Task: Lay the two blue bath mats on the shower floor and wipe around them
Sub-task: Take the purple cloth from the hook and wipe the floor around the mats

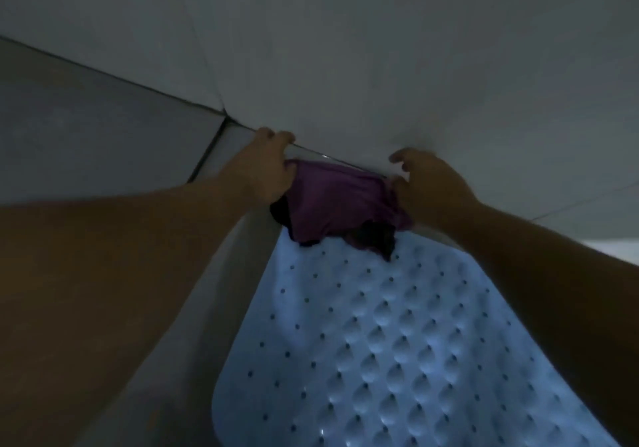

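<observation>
A light blue bath mat (397, 353) with small holes and raised bumps lies flat on the pale shower floor (193, 343). At its far end a purple cloth (339, 201) is bunched where the floor meets the wall. My left hand (268, 166) grips the cloth's left edge, fingers curled by the wall joint. My right hand (428, 183) pinches the cloth's right edge, with the index finger lifted. Only one mat is in view.
A grey tiled wall (380, 49) rises directly behind the cloth. A second wall (86, 128) meets it at a corner on the left. A strip of bare floor runs along the mat's left side. The scene is dim.
</observation>
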